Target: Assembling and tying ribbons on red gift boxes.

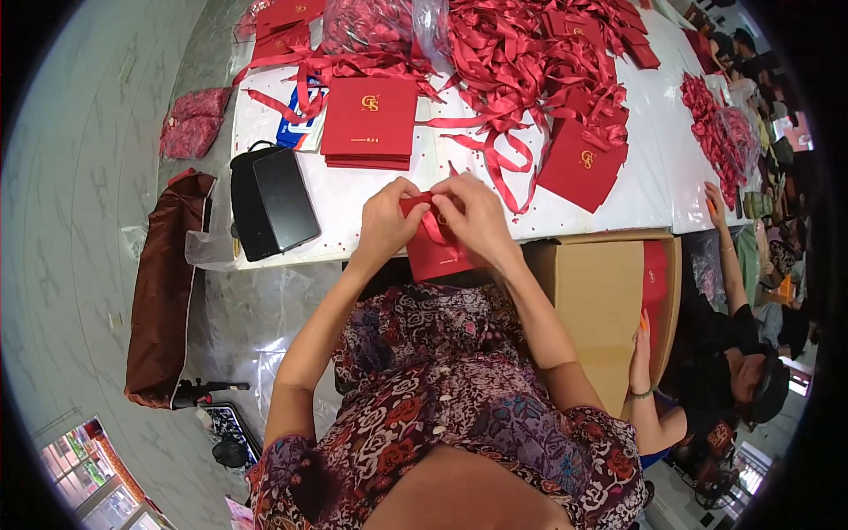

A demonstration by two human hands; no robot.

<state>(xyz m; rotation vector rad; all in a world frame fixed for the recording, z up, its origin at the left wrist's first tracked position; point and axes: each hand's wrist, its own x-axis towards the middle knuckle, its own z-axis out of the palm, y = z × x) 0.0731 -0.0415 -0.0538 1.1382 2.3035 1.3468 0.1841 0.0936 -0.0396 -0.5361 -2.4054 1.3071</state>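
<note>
A flat red pouch (pixel 435 254) with small gold print hangs at the table's front edge, in front of my body. My left hand (pixel 389 221) pinches its top left corner between thumb and fingers. At the top edge beside it, the closed fingers of my right hand (pixel 477 216) grip the same pouch. A red satin ribbon (pixel 432 228) runs down over the pouch's face from between my hands. Just beyond lies a neat stack of similar red pouches (pixel 369 119). My fingers hide the pouch's upper edge.
Heaped red ribbons (pixel 503 66) cover the table's far side, with more pouches (pixel 583 163) at right. A phone (pixel 284 199) rests on a black case at left. An open cardboard box (pixel 596 291) stands at right, where a co-worker's hand (pixel 642 353) touches another red piece.
</note>
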